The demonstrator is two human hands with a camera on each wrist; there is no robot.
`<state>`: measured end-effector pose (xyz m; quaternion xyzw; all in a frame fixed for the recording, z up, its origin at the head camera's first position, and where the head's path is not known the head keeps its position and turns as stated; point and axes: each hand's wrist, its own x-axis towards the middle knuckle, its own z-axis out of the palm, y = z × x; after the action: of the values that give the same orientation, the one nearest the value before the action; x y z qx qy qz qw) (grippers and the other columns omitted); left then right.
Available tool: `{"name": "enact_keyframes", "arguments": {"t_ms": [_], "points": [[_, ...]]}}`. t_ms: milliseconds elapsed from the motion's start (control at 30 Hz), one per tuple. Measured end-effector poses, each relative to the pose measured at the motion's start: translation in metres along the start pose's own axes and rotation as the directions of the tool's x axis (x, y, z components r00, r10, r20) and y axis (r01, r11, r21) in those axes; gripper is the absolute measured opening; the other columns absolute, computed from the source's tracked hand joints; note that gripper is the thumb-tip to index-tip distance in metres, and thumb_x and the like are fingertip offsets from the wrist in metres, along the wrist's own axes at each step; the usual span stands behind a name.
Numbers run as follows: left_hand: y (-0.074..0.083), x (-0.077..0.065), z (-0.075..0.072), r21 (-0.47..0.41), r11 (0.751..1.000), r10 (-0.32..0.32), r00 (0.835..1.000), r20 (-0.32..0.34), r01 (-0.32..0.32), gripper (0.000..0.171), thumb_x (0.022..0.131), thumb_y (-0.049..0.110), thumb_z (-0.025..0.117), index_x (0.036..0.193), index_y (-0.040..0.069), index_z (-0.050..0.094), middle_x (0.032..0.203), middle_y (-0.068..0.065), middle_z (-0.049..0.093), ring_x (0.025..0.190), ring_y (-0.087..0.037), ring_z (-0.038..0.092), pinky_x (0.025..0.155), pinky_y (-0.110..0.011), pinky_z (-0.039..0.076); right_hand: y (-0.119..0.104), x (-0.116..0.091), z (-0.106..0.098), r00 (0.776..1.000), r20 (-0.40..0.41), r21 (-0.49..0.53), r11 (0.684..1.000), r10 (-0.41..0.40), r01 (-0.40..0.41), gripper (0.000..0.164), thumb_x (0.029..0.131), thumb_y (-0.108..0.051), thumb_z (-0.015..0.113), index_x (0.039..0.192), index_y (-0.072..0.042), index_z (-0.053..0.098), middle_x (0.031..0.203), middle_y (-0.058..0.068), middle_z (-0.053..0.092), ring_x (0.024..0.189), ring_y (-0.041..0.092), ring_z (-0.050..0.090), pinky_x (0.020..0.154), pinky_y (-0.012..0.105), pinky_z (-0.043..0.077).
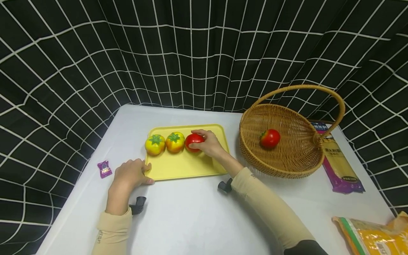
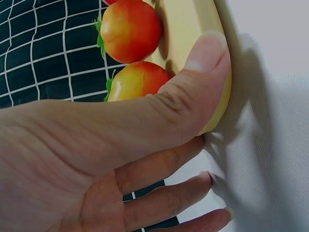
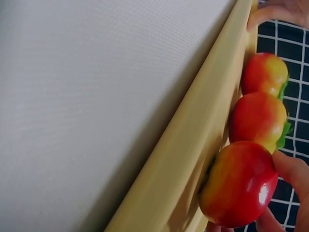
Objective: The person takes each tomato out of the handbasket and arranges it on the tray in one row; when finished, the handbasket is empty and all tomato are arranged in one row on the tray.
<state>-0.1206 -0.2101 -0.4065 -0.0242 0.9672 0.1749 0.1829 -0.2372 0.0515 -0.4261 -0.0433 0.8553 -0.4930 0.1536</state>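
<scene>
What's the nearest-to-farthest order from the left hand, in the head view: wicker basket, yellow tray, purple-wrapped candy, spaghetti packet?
1. Yellow tray: touching the left hand.
2. Purple-wrapped candy: on the hand's left.
3. Wicker basket: right, beyond the tray.
4. Spaghetti packet: far right, past the basket.

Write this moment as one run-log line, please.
left hand: holds corner of yellow tray | right hand: grips red fruit | tray: two yellow-red fruits | wicker basket: another red fruit
</scene>
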Motion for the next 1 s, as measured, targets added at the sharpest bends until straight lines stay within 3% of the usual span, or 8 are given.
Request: {"name": "enact_keyframes", "arguments": {"t_ms": [500,767,1000], "points": [[0.0,0.0,0.0,0.005,1.0,0.006,1.0,-0.011,-0.006,0.069,0.081,0.029,0.093,0.139,0.002,0.068,0.149,-0.03,0.059,0.121,-0.051,0.062,0.094,-0.06,0.053,-0.003,-0.001,0.005,1.0,-0.001,0.006,1.0,0.008,-0.008,0.062,0.09,-0.015,0.084,0.148,-0.018,0.062,0.147,0.015,0.059,0.133,0.036,0.057,0.114,0.047,0.05],[0.002,0.0,0.0,0.011,1.0,0.005,1.0,-0.002,-0.005,0.068,0.082,0.029,0.092,0.14,0.003,0.067,0.152,-0.03,0.055,0.128,-0.055,0.058,0.098,-0.062,0.052,-0.004,-0.003,0.002,1.0,-0.005,0.011,1.0,0.008,-0.008,0.064,0.088,-0.015,0.086,0.148,-0.02,0.062,0.15,0.012,0.059,0.135,0.034,0.054,0.115,0.049,0.048],[0.001,0.0,-0.001,0.014,1.0,0.007,1.0,0.0,-0.007,0.068,0.082,0.03,0.092,0.139,0.003,0.068,0.153,-0.03,0.054,0.129,-0.057,0.057,0.098,-0.062,0.052,-0.008,-0.006,-0.012,0.998,-0.005,0.01,0.998,-0.058,0.058,0.063,0.089,-0.018,0.085,0.148,-0.018,0.062,0.155,0.014,0.056,0.143,0.037,0.046,0.118,0.054,0.043]]}}
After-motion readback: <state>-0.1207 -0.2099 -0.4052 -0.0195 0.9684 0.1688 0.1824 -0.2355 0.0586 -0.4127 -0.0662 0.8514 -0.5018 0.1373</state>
